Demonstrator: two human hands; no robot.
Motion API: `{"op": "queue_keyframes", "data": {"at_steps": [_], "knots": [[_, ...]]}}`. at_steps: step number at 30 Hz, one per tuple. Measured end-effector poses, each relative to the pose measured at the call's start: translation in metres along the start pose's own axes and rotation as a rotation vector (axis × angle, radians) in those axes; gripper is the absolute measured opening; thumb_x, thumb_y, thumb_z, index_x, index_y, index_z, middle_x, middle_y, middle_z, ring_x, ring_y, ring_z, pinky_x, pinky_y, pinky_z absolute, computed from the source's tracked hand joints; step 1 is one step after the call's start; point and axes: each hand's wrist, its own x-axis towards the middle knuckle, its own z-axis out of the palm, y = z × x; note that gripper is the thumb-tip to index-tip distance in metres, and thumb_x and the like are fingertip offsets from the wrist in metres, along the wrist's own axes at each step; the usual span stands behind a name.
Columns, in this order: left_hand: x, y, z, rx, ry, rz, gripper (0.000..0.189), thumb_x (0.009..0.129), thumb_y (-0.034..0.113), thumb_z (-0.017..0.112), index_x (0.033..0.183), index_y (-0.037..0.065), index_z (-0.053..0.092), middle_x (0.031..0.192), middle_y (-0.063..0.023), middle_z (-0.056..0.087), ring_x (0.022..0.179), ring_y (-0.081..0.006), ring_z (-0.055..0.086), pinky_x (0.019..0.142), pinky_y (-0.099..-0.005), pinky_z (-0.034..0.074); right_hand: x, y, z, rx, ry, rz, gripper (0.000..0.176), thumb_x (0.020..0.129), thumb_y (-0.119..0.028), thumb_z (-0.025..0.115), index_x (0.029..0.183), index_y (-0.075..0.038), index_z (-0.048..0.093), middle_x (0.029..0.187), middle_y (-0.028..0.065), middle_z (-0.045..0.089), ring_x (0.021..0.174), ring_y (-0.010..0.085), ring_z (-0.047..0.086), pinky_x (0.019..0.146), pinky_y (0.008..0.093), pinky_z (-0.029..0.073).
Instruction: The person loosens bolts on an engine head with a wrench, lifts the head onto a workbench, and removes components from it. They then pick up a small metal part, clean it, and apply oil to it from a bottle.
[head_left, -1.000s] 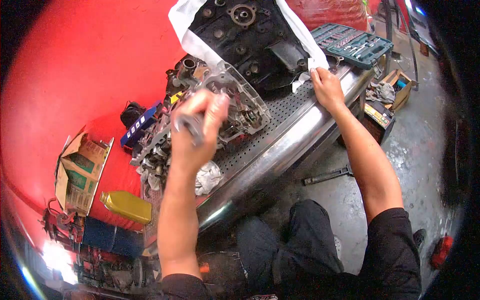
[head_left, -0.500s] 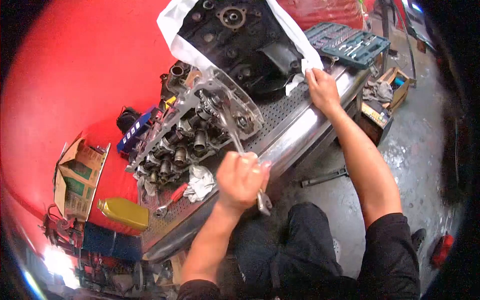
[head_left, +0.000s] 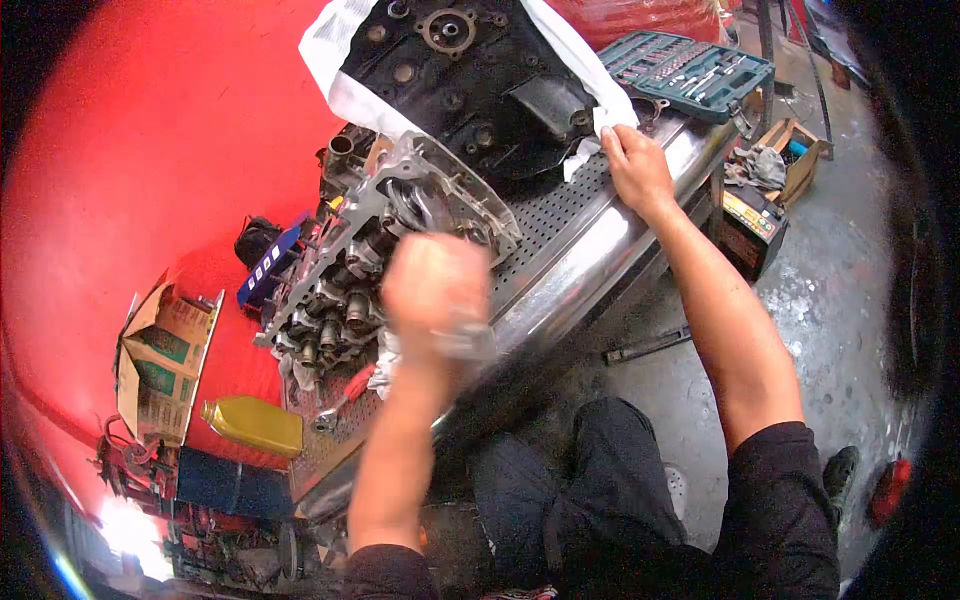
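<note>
My left hand (head_left: pixel 438 285) is closed and smeared by motion over the front edge of a metal cylinder head (head_left: pixel 340 270). From the lower side of the fist sticks the blurred end of a wrench (head_left: pixel 472 342); its other end, near the camshaft gear (head_left: pixel 415 205), is hard to make out. My right hand (head_left: pixel 640 172) is closed at the bench edge, its thumb and fingertips against the corner of a white cloth (head_left: pixel 604 120). That cloth lies around a black engine block (head_left: pixel 480 90).
A red-handled ratchet (head_left: pixel 345 398) lies on the perforated metal bench (head_left: pixel 560 215). A yellow oil bottle (head_left: pixel 255 424) and a torn cardboard box (head_left: pixel 165 365) sit at left. An open socket set (head_left: pixel 690 75) stands at back right, with a car battery (head_left: pixel 750 230) below it.
My left hand has swung up and to the left with the wrench, toward the cylinder head. My right hand stays by the cloth corner; the view has shifted slightly.
</note>
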Motion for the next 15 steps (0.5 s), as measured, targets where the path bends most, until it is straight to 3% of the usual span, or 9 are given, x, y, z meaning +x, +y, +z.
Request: {"op": "queue_keyframes", "data": {"at_steps": [1,2,5,7,8,9,11,15], "knots": [[-0.016,0.012,0.022,0.080,-0.091,0.095,0.017,0.083,0.009,0.072,0.075,0.005,0.058,0.078,-0.0104,0.059,0.071,-0.0302,0.055,0.060,-0.0375,0.048,-0.002,0.001,0.000,0.001,-0.002,0.011,0.036,0.100,-0.033,0.051,0.087,-0.001,0.063,0.091,0.0261,0.065,0.092,0.0448,0.063,0.081,0.0529,0.047],[-0.039,0.013,0.035,0.118,-0.175,0.101,0.020,0.080,0.008,0.076,0.073,0.006,0.056,0.078,-0.0092,0.058,0.074,-0.0301,0.055,0.060,-0.0385,0.048,-0.007,0.001,0.001,0.001,-0.015,0.016,0.036,0.100,-0.033,0.051,0.088,-0.001,0.063,0.092,0.0263,0.065,0.092,0.0450,0.063,0.080,0.0529,0.047],[-0.048,0.028,0.020,-0.082,0.022,0.099,0.019,0.084,0.003,0.072,0.075,0.006,0.055,0.077,-0.0103,0.057,0.065,-0.0275,0.051,0.054,-0.0384,0.042,0.005,0.003,0.000,0.005,0.008,0.026,0.036,0.100,-0.033,0.051,0.088,-0.001,0.063,0.093,0.0267,0.065,0.092,0.0455,0.063,0.080,0.0531,0.047],[-0.035,0.022,-0.001,-0.186,0.042,0.119,0.017,0.074,0.000,0.075,0.075,0.006,0.058,0.081,-0.0096,0.060,0.064,-0.0273,0.054,0.054,-0.0376,0.043,0.001,0.000,0.000,0.025,-0.009,0.048,0.036,0.100,-0.032,0.052,0.089,0.000,0.063,0.093,0.0270,0.065,0.092,0.0457,0.063,0.080,0.0532,0.047],[-0.018,0.022,-0.010,-0.246,0.094,0.105,0.014,0.076,-0.002,0.072,0.077,0.005,0.059,0.078,-0.0093,0.060,0.065,-0.0272,0.055,0.055,-0.0379,0.043,0.000,-0.003,-0.003,0.027,-0.013,0.046,0.036,0.100,-0.033,0.051,0.089,-0.001,0.063,0.094,0.0272,0.065,0.091,0.0455,0.063,0.079,0.0533,0.047],[-0.008,0.017,-0.014,-0.359,0.122,0.007,0.011,0.080,-0.002,0.069,0.077,0.003,0.059,0.076,-0.0104,0.060,0.064,-0.0272,0.056,0.056,-0.0373,0.044,-0.003,-0.003,0.000,0.030,-0.016,0.043,0.036,0.100,-0.032,0.051,0.089,-0.001,0.063,0.093,0.0271,0.065,0.091,0.0454,0.063,0.079,0.0533,0.047],[0.002,0.007,-0.025,-0.654,0.111,-0.409,0.020,0.094,0.002,0.060,0.075,0.000,0.057,0.072,-0.0086,0.060,0.065,-0.0167,0.056,0.057,-0.0302,0.044,0.000,0.000,0.001,0.025,0.002,0.030,0.036,0.100,-0.032,0.051,0.089,0.000,0.063,0.093,0.0269,0.066,0.091,0.0453,0.063,0.079,0.0531,0.048],[0.013,-0.010,-0.036,-0.788,0.035,-0.553,0.026,0.097,0.006,0.059,0.072,0.000,0.055,0.071,-0.0050,0.060,0.062,-0.0109,0.052,0.057,-0.0267,0.043,-0.001,-0.001,-0.001,0.006,0.011,0.004,0.036,0.100,-0.031,0.050,0.089,0.000,0.063,0.092,0.0262,0.066,0.091,0.0451,0.063,0.080,0.0525,0.048]]}}
